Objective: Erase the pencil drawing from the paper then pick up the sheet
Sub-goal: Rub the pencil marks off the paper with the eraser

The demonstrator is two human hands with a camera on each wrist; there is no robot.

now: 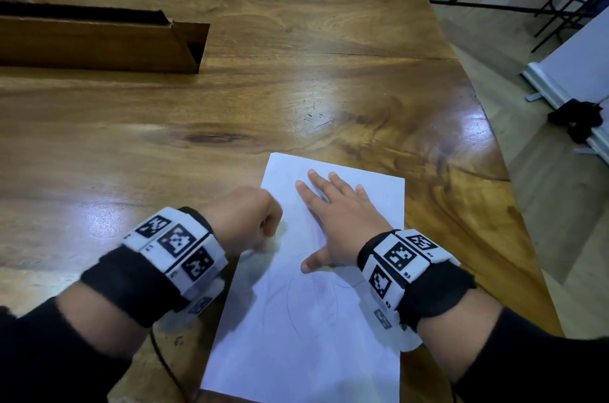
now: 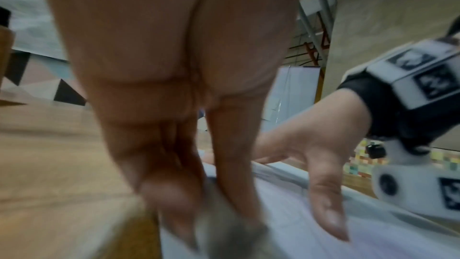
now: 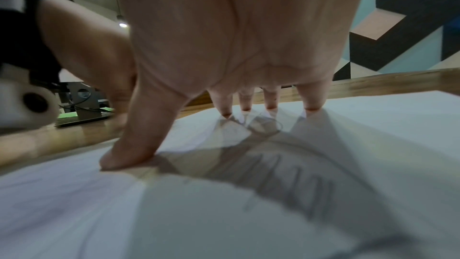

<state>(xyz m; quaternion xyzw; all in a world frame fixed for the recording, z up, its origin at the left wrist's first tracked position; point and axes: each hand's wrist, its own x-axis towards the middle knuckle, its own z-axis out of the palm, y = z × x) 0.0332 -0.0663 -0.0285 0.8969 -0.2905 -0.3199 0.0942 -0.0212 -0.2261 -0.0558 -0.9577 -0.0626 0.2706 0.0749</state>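
Big wooden table [image 1: 230, 99] takes up most of the head view, shiny with a lot of grain. Toward its far left side lies a long wooden box [image 1: 99, 40], well apart from everything else. The sheet of paper [image 1: 316, 336] lies flat near the table's front edge, a bit right of the middle, turned slightly. The pencil drawing [image 1: 313, 307] is faint on it, just some curved lines on the paper's nearer half; the right wrist view shows darker strokes [image 3: 286, 180] under the palm's shadow.

The right hand [image 1: 336, 215] is spread flat on the far half of the paper, fingers straight, fingertips [image 3: 311, 105] and thumb pressing down on the sheet. The left hand [image 1: 245, 221] sits at the paper's left edge, fingers curled tight and pinching a small greyish eraser [image 2: 224, 229] against the sheet. It's blurry in the left wrist view, so I can't make out the eraser's shape.
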